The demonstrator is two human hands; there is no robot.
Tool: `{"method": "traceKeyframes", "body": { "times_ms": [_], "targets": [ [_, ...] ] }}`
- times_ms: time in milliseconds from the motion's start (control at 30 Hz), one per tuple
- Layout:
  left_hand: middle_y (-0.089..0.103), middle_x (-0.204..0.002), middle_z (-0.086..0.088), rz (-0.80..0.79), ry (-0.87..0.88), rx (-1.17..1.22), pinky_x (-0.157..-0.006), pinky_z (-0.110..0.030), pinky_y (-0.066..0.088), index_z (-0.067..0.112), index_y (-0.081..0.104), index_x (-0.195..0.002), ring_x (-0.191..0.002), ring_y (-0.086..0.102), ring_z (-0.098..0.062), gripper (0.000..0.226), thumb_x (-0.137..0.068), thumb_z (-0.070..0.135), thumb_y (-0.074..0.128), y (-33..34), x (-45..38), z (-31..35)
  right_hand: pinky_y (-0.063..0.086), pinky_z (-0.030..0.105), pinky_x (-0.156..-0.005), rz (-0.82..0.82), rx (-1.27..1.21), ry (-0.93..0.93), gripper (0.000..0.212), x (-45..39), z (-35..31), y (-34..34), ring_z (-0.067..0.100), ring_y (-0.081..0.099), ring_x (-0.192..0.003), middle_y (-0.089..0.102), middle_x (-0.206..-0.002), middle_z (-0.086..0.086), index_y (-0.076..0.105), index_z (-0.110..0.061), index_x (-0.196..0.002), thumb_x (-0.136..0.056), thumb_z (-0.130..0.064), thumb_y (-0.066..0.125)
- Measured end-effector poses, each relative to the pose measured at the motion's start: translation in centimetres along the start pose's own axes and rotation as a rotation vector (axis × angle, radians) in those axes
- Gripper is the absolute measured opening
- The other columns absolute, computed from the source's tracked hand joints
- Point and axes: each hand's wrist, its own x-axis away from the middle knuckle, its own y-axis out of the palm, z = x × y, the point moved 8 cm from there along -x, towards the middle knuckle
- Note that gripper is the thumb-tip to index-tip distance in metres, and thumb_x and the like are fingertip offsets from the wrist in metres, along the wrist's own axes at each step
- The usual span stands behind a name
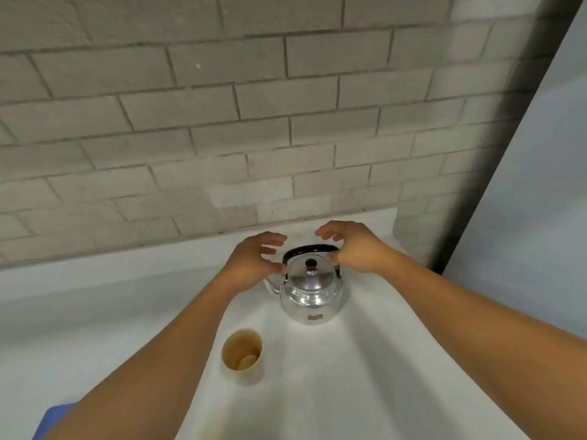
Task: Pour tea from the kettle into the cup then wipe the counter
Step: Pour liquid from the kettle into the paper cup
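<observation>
**Kettle waits to be lifted by its black handle**

The kettle stands upright on the white bench, lid on, near the brick wall. The cup stands nearer the person, to the kettle's front left and apart from it; its inside looks tan, and whether it holds any liquid cannot be told.

Both hands hover by the kettle's top with fingers spread wide, holding nothing. The left hand is over the spout side, its fingertips close to the handle's hinge; the right hand sits just beside the arched black handle.

The body is polished metal, so likely smooth, slippery and stiff, and possibly hot (nothing here shows the temperature). Weight depends on the fill, which is hidden. The handle's top is the sensible place to grip, with a finger on the lid knob when tilting, since the lid may slip. The cup looks light and could tip if bumped.

A blue thing shows at the lower left edge.
</observation>
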Motion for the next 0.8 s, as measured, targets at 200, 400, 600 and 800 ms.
{"method": "traceKeyframes", "body": {
  "times_ms": [200, 400, 600, 800],
  "targets": [
    [0.079, -0.107, 0.010, 0.036, -0.018, -0.054, -0.092, -0.029, 0.058, 0.028, 0.078, -0.111, -0.099, 0.075, -0.008, 0.046, -0.072, 0.007, 0.090, 1.5, -1.7, -0.4, 0.049, 0.018, -0.073, -0.077, -0.048, 0.024, 0.042, -1.7, 0.2, 2.3, 0.010, 0.066, -0.095, 0.070, -0.106, -0.010, 0.069, -0.031, -0.121, -0.081, -0.028, 0.081],
    [0.081, -0.088, 0.021, 0.115, 0.017, -0.114, -0.072, -0.002, 0.045, 0.046, 0.077, -0.083, -0.088, 0.072, 0.008, 0.036, -0.077, 0.011, 0.085, 1.5, -2.1, -0.9, 0.050, 0.018, -0.067, -0.023, -0.141, -0.003, 0.012, -2.1, 0.3, 3.3, 0.005, 0.070, -0.080, 0.077, -0.086, -0.011, 0.079, -0.032, -0.097, -0.085, -0.029, 0.077],
    [0.081, -0.103, 0.012, 0.079, 0.041, -0.096, -0.082, -0.010, 0.050, 0.027, 0.082, -0.107, -0.096, 0.074, -0.001, 0.031, -0.082, 0.009, 0.084, 1.4, -1.9, -0.4, 0.047, 0.007, -0.063, 0.024, -0.316, -0.016, 0.012, -1.4, 0.2, 3.5, 0.001, 0.071, -0.073, 0.079, -0.080, -0.010, 0.081, -0.033, -0.094, -0.087, -0.023, 0.077],
    [0.075, -0.122, 0.017, 0.080, 0.071, 0.099, -0.096, -0.025, 0.057, 0.029, 0.072, -0.126, -0.109, 0.071, -0.003, 0.046, -0.084, 0.018, 0.086, -2.0, 2.2, -0.4, 0.047, 0.006, -0.066, 0.089, -0.315, -0.048, 0.010, 0.5, -0.9, 2.5, 0.002, 0.071, -0.080, 0.079, -0.082, -0.012, 0.080, -0.030, -0.097, -0.090, -0.026, 0.074]
  ]
}}
